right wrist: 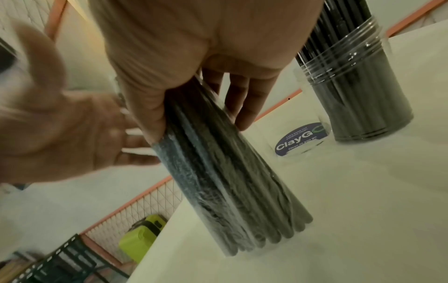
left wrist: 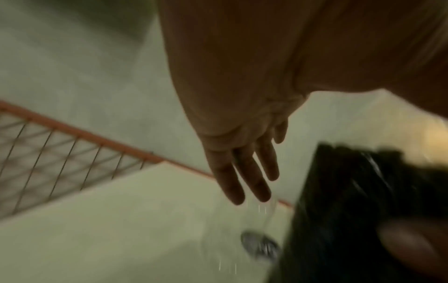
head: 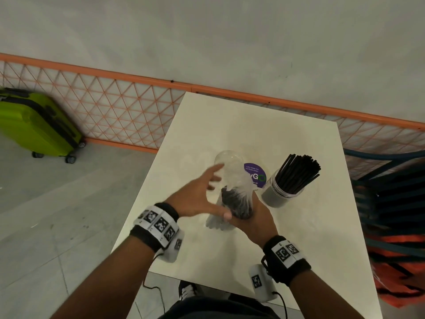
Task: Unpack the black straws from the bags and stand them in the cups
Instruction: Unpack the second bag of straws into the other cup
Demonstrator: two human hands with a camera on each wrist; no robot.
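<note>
My right hand [head: 257,218] grips a clear bag of black straws [head: 236,200] near its lower end, holding it tilted above the white table [head: 299,238]. In the right wrist view the bag [right wrist: 230,181] runs down from the right hand [right wrist: 194,80] toward the tabletop. My left hand [head: 204,192] is spread with straight fingers beside the bag, its thumb near my right hand; it looks blurred. Just behind the bag stands an empty clear cup [head: 228,158]. A second clear cup [head: 284,192], to the right, is full of upright black straws [head: 299,173].
A round purple sticker [head: 255,174] lies on the table between the cups. An orange mesh fence [head: 115,107] runs behind the table, with a green suitcase [head: 39,125] on the floor at left. Stacked dark chairs [head: 395,203] stand close to the table's right edge.
</note>
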